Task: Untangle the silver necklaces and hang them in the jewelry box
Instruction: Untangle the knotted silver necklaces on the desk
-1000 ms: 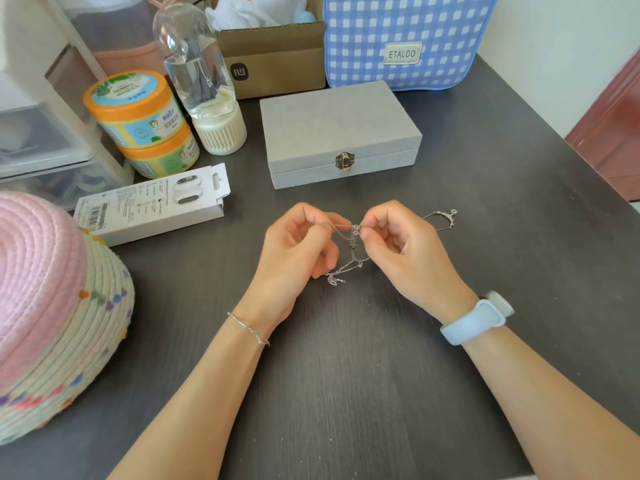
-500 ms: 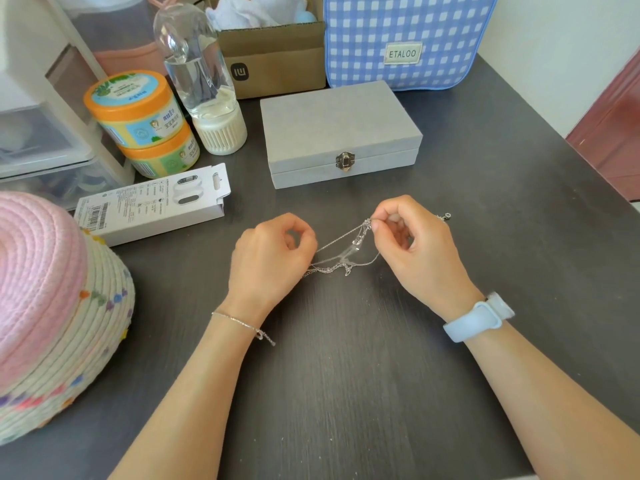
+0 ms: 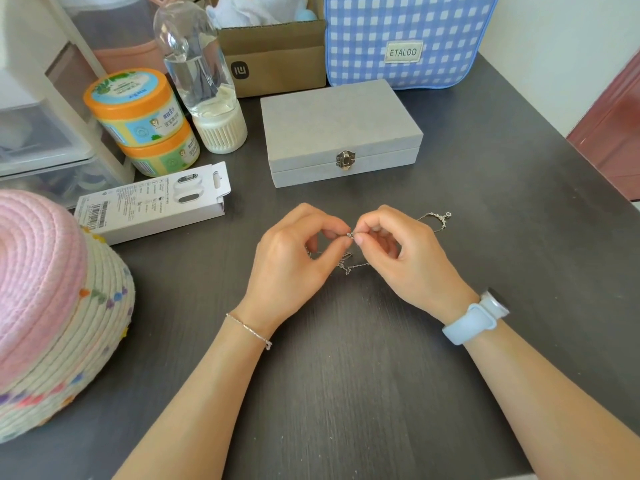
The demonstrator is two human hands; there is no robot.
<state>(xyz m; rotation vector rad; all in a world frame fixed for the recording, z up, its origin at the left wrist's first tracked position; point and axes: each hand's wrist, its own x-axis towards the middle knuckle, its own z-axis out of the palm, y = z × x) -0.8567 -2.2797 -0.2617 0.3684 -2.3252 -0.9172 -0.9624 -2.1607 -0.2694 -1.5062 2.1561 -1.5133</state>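
Note:
Thin silver necklaces (image 3: 348,265) lie tangled on the dark table between my hands. My left hand (image 3: 294,258) and my right hand (image 3: 405,254) both pinch the chains at one knot, fingertips almost touching. A loose chain end with a clasp (image 3: 440,218) trails out behind my right hand. The grey jewelry box (image 3: 339,129) stands shut and latched just beyond my hands.
A white carton (image 3: 152,202) lies to the left. Orange-lidded tubs (image 3: 138,109), a clear bottle (image 3: 201,74), a cardboard box (image 3: 273,60) and a blue checked bag (image 3: 401,39) line the back. A pink woven hat (image 3: 52,299) sits at the left edge.
My left hand had pulled away to the left, stretching the chains. It has come back, and both hands now pinch the same knot close together.

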